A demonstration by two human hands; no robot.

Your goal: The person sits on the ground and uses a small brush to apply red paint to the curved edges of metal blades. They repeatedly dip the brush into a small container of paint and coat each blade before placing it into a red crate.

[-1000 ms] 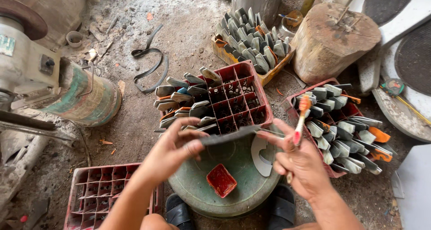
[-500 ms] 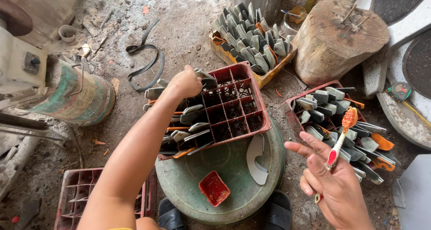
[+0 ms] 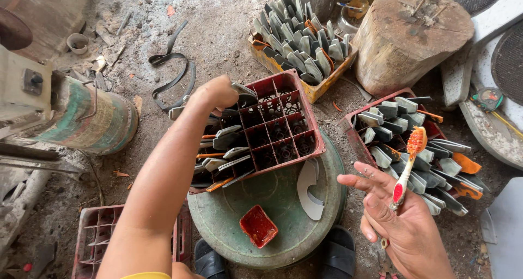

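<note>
Two hands: left fingers (image 3: 218,93) grip a blade (image 3: 243,89) over the crate (image 3: 283,123), right fingers (image 3: 381,189) pinch a toothbrush (image 3: 408,167).

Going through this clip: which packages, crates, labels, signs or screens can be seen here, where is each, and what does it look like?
No signs, screens or readable labels show.
Red crate: on the green round drum, gridded, partly filled with grey blades; left hand at its far edge.
Second red crate: right, packed with blades, beyond the right hand holding an orange brush.
Yellow crate: top centre, beside the wood stump, full of blades.
Pale red crate: bottom left, on the ground.
</note>
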